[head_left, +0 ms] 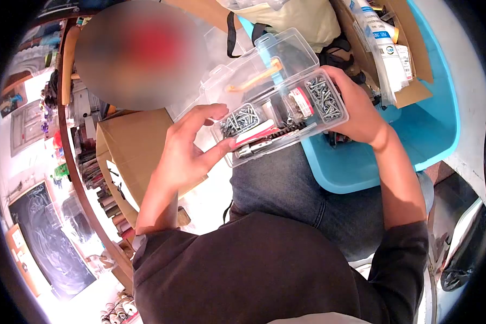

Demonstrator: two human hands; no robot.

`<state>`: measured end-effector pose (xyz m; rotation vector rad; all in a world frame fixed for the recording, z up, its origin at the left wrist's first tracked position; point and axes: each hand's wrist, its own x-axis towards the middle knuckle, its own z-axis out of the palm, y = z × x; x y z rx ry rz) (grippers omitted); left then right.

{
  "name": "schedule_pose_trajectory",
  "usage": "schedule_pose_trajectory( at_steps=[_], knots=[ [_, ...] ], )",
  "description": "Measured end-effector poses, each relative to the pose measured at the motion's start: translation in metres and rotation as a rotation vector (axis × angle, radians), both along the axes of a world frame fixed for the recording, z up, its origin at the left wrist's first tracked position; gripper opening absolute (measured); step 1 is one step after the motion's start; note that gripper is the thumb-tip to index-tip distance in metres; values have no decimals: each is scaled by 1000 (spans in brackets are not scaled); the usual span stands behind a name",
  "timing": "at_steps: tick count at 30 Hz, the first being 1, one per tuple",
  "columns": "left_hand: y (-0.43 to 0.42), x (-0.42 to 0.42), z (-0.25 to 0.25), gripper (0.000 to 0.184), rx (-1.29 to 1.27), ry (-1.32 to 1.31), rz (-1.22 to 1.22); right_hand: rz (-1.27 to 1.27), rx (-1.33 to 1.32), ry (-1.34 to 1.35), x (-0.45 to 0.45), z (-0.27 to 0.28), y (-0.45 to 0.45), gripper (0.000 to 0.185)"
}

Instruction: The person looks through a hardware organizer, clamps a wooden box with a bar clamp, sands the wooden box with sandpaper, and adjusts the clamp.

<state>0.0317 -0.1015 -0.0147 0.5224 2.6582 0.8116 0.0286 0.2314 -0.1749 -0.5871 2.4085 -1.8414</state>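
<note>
Clear case (306, 132) of screws (241, 120), probably light, rigid, slick, spillable; best held level by end walls: right fingers (338, 79) gripping one, left fingers (201, 113) curved beside other, grip unclear.

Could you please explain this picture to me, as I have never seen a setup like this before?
Of course. There is no machine here: these are a person's own bare hands, seen by a camera worn on the head, looking forward and down past the dark shirt.

The right hand holds one end of a clear plastic box above the lap. The left hand is at the other end; how firmly it grips, I cannot tell. The box's lid is open, and screws fill compartments at both ends.

Below and beyond the right hand is a blue bin with packed items, and to the left stands a cardboard box.
</note>
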Motion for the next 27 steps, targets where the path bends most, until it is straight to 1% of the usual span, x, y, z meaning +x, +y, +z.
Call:
schedule_pose_trajectory(
  at_steps=[2,3,5,9,11,12,14,17,21,23,27],
  knots=[
    [5,-4,2,40,37,71,-73,0,-2,3,0,1,0,85],
    [6,-5,1,40,37,71,-73,-1,-5,5,0,1,0,85],
    [6,-8,-3,31,63,145,-146,-5,6,6,1,0,1,85],
    [2,-9,-6,27,58,138,-148,-1,11,17,0,-1,2,87],
    [0,-9,-7,19,52,129,-103,-3,2,24,0,-2,2,87],
    [0,-10,-5,19,51,127,-103,-3,-5,33,0,-3,2,88],
    [2,-13,0,12,51,90,-104,2,-11,6,1,-1,2,88],
    [-6,-13,-1,10,107,93,-63,1,-8,-19,1,0,2,88],
    [-5,-13,1,12,81,74,-47,-18,10,-37,2,3,1,88],
    [-5,-15,0,16,-7,202,-202,-22,10,-28,2,3,1,87],
    [21,-16,9,19,23,259,-234,-26,4,-19,3,3,2,87]
  ],
)
